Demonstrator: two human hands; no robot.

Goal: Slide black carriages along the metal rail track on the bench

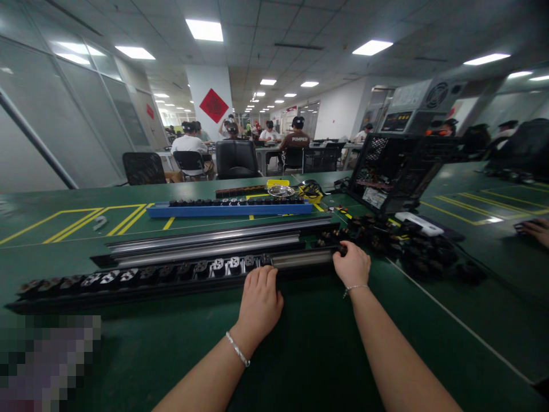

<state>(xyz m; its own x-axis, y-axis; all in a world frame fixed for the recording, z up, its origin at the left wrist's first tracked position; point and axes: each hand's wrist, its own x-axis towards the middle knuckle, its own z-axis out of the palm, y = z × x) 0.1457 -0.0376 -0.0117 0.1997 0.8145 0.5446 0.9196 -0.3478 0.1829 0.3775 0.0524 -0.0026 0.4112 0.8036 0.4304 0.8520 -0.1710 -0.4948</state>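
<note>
A long black rail (141, 286) lies across the green table (326, 366) in front of me, with several small black and white parts (214, 266) seated along its left and middle stretch. My left hand (259, 300) rests on the rail's near edge, fingers curled over it just right of the last seated part. Farther right, my right hand (351, 264) is closed round the rail's right end, touching a small black part there. Both wrists wear thin bracelets.
More metal rails (206, 243) lie behind, then a blue rail (231, 209) holding black parts. A heap of loose black parts (412, 246) sits at right beside an open computer case (390, 171). Another person's hand (538, 229) shows at far right. People sit at distant desks.
</note>
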